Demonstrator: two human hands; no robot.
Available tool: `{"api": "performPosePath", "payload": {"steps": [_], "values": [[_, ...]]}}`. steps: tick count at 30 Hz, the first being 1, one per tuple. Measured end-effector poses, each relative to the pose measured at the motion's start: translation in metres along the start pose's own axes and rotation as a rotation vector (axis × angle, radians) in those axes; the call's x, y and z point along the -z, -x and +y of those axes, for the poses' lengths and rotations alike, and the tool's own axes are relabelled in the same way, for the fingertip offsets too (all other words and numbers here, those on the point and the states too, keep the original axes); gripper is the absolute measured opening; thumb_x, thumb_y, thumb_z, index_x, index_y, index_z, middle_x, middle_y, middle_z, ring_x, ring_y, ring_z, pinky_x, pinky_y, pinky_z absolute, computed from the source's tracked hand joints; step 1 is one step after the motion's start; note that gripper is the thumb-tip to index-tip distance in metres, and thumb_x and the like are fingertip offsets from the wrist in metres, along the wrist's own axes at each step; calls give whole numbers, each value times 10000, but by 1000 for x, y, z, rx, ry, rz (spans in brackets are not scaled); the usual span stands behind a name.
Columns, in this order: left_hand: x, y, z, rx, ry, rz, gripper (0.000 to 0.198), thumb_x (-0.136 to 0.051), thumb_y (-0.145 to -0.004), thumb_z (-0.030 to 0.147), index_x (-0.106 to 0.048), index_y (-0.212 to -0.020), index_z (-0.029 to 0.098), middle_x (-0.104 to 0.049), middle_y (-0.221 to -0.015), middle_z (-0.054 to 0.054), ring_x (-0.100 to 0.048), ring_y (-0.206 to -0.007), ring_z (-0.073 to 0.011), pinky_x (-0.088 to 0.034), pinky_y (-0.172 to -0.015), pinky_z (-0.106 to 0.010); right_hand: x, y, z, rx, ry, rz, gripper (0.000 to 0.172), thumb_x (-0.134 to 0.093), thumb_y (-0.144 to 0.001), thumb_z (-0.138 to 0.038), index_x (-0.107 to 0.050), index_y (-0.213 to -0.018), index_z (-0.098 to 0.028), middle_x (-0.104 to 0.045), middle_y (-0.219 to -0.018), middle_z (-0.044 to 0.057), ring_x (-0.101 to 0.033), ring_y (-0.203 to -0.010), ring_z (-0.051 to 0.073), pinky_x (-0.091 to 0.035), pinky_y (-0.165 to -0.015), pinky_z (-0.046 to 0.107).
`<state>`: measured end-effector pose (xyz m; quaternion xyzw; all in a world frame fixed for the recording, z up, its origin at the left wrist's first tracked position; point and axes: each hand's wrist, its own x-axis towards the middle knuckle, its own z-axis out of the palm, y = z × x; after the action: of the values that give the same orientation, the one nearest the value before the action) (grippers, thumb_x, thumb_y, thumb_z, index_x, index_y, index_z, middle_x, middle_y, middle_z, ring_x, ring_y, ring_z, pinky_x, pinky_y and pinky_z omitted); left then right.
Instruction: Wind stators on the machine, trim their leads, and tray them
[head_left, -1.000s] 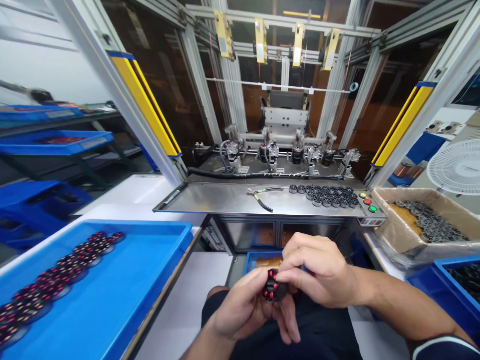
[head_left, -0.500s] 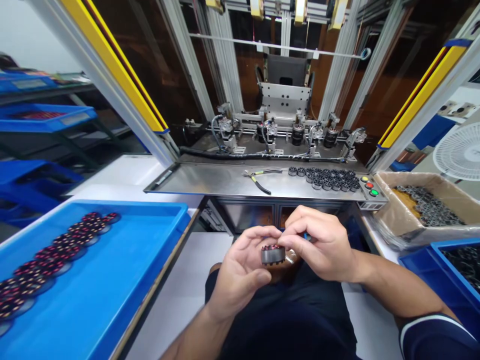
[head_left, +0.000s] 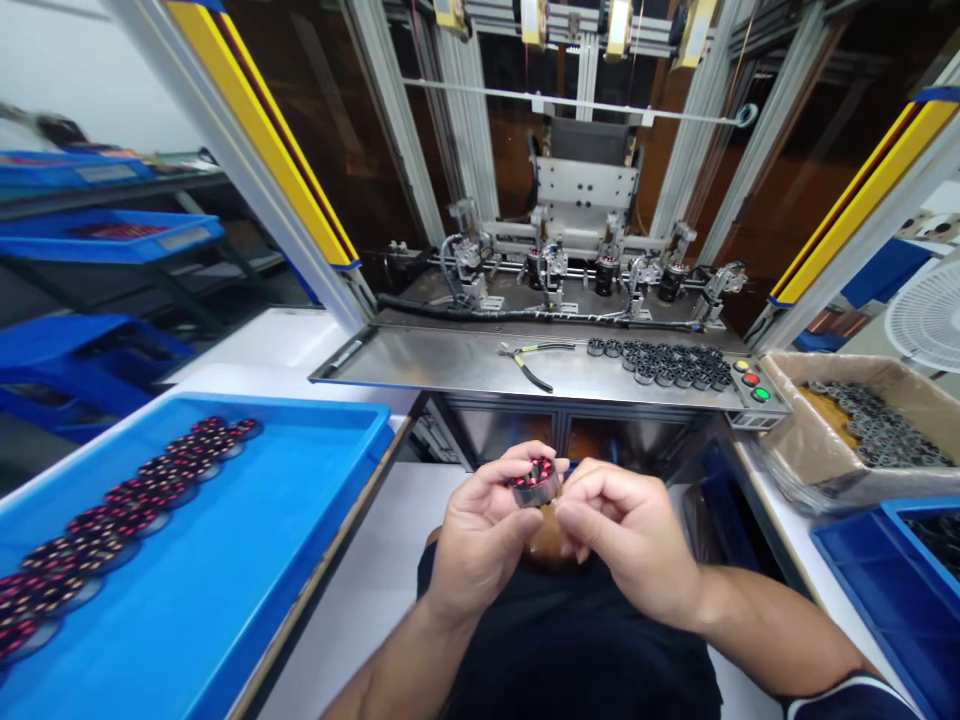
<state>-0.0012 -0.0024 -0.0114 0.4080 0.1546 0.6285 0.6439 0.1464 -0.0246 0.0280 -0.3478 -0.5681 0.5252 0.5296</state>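
Observation:
A wound motor stator (head_left: 537,488), a dark grey ring with red windings inside, is gripped between the thumb and fingers of my left hand (head_left: 487,530). It is tilted, so its wound inside faces partly toward me. My right hand (head_left: 626,530) is closed, thumb and index finger pinched at the stator's right edge. Whatever is between those fingertips is too small to make out. Both hands are above my lap, in front of the machine's metal ledge (head_left: 420,362).
On the ledge lie cutting pliers (head_left: 529,365) and a cluster of black stator cores (head_left: 675,362). A blue tray (head_left: 292,500) with rows of wound stators stands left. At right are a control box (head_left: 759,392), a lined carton (head_left: 787,425) of cores and a blue bin (head_left: 855,560).
The stator has been tipped so its red windings show more. My right fingers have moved from its upper edge down to its right side. The view has shifted slightly left.

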Motion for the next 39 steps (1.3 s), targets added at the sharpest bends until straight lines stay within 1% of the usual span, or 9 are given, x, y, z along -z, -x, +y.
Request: {"api": "performPosePath", "payload": {"steps": [5,11,18,21,23,25,27,30,39], "values": [[3,-2,4,25,11,-4,284,-879,-716,186,-783,-962,289,-731,-1116,0,-745,-1005,-176,-593,-873,-216,-8,1,19,-242,-270,-95,346,-764,-821,-451,-640,-721,-143,-633,-590,-2,-541,-483,69,-450,-474,171],[7,-4,5,-17,-24,-49,281,-867,-735,205,-779,-990,287,-724,-1130,-20,-727,-1065,-206,-594,-906,-256,-2,1,27,-267,-350,-117,389,-798,-777,-499,-673,-747,-132,-650,-627,14,-569,-493,82,-450,-471,178],[10,-6,5,-147,-180,-260,300,-847,-761,210,-770,-1040,288,-735,-1129,-55,-649,-1204,-243,-545,-1023,-371,0,2,31,-288,-501,-310,544,-738,-785,-641,-699,-894,-109,-636,-778,56,-587,-640,109,-499,-541,195],[8,-7,7,-158,-250,-309,375,-850,-757,229,-751,-1109,309,-741,-1145,-65,-623,-1245,-258,-513,-1059,-401,-1,2,30,-286,-560,-293,507,-764,-778,-607,-688,-907,-123,-594,-785,27,-552,-648,92,-494,-593,196],[8,-7,11,-175,-339,-222,648,-925,-648,292,-684,-1250,315,-681,-1299,-77,-566,-1311,-264,-462,-1107,-362,3,2,29,-192,-462,-213,447,-788,-779,-551,-682,-935,-145,-601,-799,22,-560,-657,99,-499,-618,213],[11,-6,14,-192,-461,-79,857,-963,-560,346,-617,-1342,299,-608,-1394,-83,-541,-1318,-250,-435,-1103,-279,10,1,28,59,-186,-87,383,-808,-783,-463,-682,-1001,-173,-631,-882,45,-604,-755,142,-529,-671,255],[12,-4,17,-162,-585,-45,746,-927,-621,391,-649,-1303,276,-636,-1311,-80,-591,-1217,-231,-465,-1024,-234,19,1,26,387,181,30,363,-802,-802,-338,-672,-1110,-194,-643,-982,77,-624,-877,185,-551,-751,308],[10,0,18,-34,-689,-170,518,-819,-741,495,-716,-1184,249,-676,-1135,-83,-657,-1037,-232,-520,-886,-250,28,0,22,697,541,86,420,-730,-842,-176,-618,-1245,-193,-643,-1015,101,-628,-920,201,-558,-784,336],[0,2,16,-86,-842,-166,417,-831,-777,267,-719,-1178,284,-709,-1070,-58,-672,-978,-208,-527,-879,-265,36,1,18,738,544,5,466,-675,-827,-142,-575,-1282,-162,-627,-1038,125,-625,-937,229,-565,-767,382]]}}
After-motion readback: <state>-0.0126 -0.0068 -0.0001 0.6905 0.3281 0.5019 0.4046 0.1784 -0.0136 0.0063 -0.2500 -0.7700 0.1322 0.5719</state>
